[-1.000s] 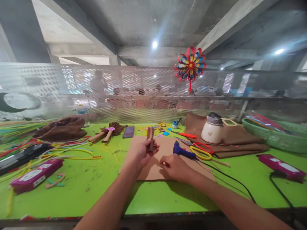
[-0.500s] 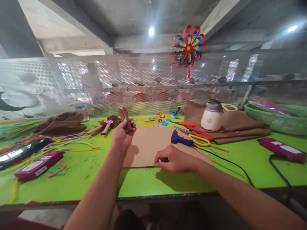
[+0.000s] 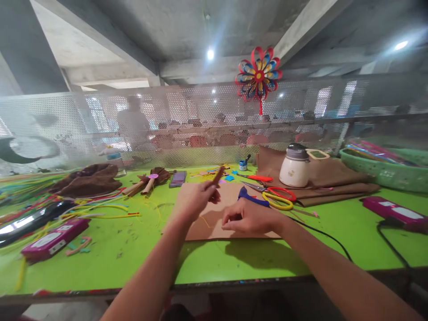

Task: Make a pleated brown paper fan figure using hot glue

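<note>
My left hand (image 3: 199,199) is closed on a small brown folded piece (image 3: 219,175), which points up and to the right above a tan board (image 3: 197,232). Over the board's right part, my right hand (image 3: 249,216) has its fingers pinched together; whatever they hold is too small to make out. A thin yellowish strand (image 3: 204,220) shows between the hands. Just behind my right hand lies a blue glue gun (image 3: 252,196), beside scissors with red and yellow handles (image 3: 277,200).
Brown rolled pieces (image 3: 150,182) and a phone (image 3: 178,179) lie behind, left of the board. Purple power strips (image 3: 55,238) sit at both sides. A white jug (image 3: 294,167) stands on brown cloth (image 3: 337,178), near a green basket (image 3: 384,169).
My left hand has moved right, towards my right hand, and the brown piece now tilts right. My right hand has shifted slightly right. The phone has come into view.
</note>
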Demonstrator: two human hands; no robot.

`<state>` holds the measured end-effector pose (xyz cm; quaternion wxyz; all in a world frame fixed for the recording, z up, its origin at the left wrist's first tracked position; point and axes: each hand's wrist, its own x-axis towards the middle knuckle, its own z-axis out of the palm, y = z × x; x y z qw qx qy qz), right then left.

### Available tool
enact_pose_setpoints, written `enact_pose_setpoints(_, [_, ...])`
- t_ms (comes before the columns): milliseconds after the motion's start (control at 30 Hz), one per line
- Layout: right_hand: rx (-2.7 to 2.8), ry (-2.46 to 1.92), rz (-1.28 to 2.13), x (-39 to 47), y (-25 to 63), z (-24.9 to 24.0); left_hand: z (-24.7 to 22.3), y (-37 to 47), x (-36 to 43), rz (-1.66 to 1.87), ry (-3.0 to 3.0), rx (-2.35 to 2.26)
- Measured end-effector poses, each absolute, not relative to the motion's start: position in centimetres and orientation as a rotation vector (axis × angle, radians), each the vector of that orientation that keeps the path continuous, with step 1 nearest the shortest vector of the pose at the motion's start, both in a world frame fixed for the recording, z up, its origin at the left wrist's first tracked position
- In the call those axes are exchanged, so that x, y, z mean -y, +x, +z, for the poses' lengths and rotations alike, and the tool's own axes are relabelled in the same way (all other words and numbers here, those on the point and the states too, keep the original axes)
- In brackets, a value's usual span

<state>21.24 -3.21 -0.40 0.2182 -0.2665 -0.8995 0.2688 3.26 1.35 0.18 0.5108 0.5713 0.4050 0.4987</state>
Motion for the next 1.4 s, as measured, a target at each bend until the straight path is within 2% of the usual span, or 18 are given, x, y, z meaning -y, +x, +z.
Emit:
enact_pose_setpoints(67, [2.505, -0.694, 0.653, 3.7, 20.9, -0.3, -0.3, 5.1, -0.3, 1.042, 1.524, -0.863])
enact_pose_setpoints(233, [2.298, -0.873, 0.221, 3.1, 21.4, 0.1, -1.6, 5.8, 0.6, 0.933, 1.451, -0.732])
enact_pose_setpoints(333, [2.217, -0.949, 0.118, 2.4, 22.4, 0.2, -2.0, 5.3, 0.5, 0.838, 1.411, -0.699])
enact_pose_setpoints(700, [1.990, -1.233, 0.175, 0.7, 23.4, 0.1, -0.7, 5.9, 1.7, 0.839, 1.668, -0.902])
enact_pose_setpoints(933, [1.825, -1.281, -0.068, -0.2, 23.8, -0.2, -0.8, 5.8, 1.8, 0.850, 1.796, -0.956])
enact_pose_setpoints(1100, [1.826, -1.235, -0.121, -1.3, 24.2, -0.9, -1.4, 5.9, 1.7, 0.812, 1.872, -0.980])
enact_pose_setpoints(1400, [1.753, -1.241, 0.173, -2.3, 24.7, -1.2, -1.6, 5.7, 1.3, 0.804, 1.879, -1.017])
